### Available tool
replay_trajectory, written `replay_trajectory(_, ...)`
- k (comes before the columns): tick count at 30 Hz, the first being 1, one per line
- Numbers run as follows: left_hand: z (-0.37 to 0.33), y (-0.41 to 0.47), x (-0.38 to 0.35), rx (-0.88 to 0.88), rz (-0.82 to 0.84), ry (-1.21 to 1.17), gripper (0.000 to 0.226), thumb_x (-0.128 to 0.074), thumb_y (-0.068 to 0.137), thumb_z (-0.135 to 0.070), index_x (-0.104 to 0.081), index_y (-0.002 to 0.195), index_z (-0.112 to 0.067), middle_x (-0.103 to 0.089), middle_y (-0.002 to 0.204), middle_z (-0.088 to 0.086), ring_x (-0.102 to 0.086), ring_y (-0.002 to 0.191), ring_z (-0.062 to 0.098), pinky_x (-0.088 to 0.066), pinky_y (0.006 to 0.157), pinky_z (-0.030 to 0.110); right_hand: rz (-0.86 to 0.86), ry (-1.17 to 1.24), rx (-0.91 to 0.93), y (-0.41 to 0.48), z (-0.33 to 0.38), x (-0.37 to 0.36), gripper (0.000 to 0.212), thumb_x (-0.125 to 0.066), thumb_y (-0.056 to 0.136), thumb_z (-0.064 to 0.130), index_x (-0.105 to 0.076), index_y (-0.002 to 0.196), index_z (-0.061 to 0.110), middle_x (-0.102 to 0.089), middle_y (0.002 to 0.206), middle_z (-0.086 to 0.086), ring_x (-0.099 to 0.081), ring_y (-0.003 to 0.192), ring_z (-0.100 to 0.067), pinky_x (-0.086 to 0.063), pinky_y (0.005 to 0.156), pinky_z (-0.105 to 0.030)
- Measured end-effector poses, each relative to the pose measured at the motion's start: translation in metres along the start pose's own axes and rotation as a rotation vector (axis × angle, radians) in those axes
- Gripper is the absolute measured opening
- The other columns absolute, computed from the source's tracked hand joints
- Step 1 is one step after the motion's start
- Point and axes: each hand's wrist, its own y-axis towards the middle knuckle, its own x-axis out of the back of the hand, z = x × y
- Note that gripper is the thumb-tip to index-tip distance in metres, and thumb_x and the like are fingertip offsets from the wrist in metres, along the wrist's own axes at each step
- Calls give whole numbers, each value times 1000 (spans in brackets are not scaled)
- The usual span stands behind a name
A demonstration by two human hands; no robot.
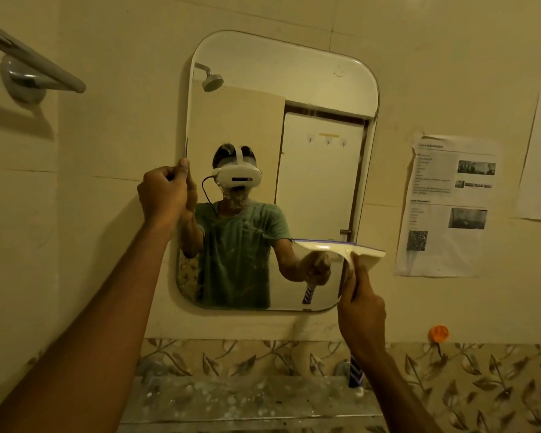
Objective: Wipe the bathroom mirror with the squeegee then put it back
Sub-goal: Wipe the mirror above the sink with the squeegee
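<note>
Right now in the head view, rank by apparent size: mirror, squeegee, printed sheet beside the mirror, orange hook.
Largest to smallest:
mirror
printed sheet
squeegee
orange hook
All sit at the wall, so nearness barely skews this.

Cream squeegee (341,246) — blue-white striped handle (355,371); leaf-patterned tile border (263,357).

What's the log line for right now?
step: wiping | left hand: grips mirror edge | right hand: grips squeegee | squeegee: at mirror's lower right
</note>
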Motion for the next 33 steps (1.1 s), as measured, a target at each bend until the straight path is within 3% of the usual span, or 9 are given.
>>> replay_trajectory(3, 0, -1, 0, -4, 6, 7, 33, -52, 95, -47, -62, 81, -18, -62, 81, -2, -59, 81, 15, -48, 75, 30, -2, 7, 3, 11, 8, 8, 45, -31, 102, 39, -33, 147, 34, -58, 60, 4, -56, 45, -9, -38, 35, -13)
replay_trajectory(7, 1, 1, -1, -40, 15, 47, 35, -49, 97, -45, -64, 94, -14, -61, 89, 0, -56, 84, 14, -44, 74, 29, -4, 65, 35, 55, 32, 26, 43, -31, 104, 34, -35, 147, 29, -60, 65, -6, -59, 52, -21, -54, 48, -37)
replay_trajectory(9, 1, 3, 0, -64, 30, 85, 37, -47, 98, -44, -65, 100, -11, -61, 91, 1, -56, 85, 15, -45, 75, 29, -15, 56, 52, 64, 35, 28, 42, -31, 105, 34, -35, 146, 28, -61, 68, -9, -60, 54, -23, -55, 51, -40)
replay_trajectory(14, 3, 5, 2, -143, 38, 190, 40, -43, 100, -43, -64, 101, -9, -66, 95, 7, -56, 84, 17, -43, 73, 30, -20, -5, 12, 13, 6, 7, 45, -31, 103, 36, -31, 148, 32, -58, 60, -6, -55, 44, -18, -51, 41, -34)
replay_trajectory(18, 3, 5, 4, -146, 34, 258, 40, -41, 100, -46, -63, 102, -12, -60, 89, 1, -53, 81, 16, -40, 68, 32, 50, -36, -33, -18, -9, 2, 48, -32, 102, 35, -29, 150, 31, -55, 55, -3, -51, 40, -15, -45, 36, -29)
replay_trajectory(21, 4, 3, 6, -121, 54, 213, 38, -43, 99, -47, -64, 97, -14, -59, 87, 0, -54, 80, 16, -41, 70, 32, 33, 14, 1, 1, 1, 10, 46, -32, 102, 37, -33, 148, 32, -59, 62, 1, -53, 44, -10, -41, 36, -20)
replay_trajectory(26, 19, -10, 9, -6, 46, 76, 33, -53, 93, -50, -63, 87, -20, -62, 81, -3, -57, 77, 13, -46, 69, 29, -51, 69, 43, 53, 26, 18, 42, -31, 104, 36, -37, 145, 30, -59, 64, -2, -56, 49, -16, -49, 43, -29)
replay_trajectory(33, 29, -17, 13, -41, 49, 0, 24, -61, 89, -48, -63, 93, -24, -61, 82, -13, -55, 74, 0, -46, 68, 19, -22, -12, 9, -17, -16, -2, 54, -24, 98, 48, -32, 148, 32, -53, 52, 1, -49, 37, -10, -36, 32, -17)
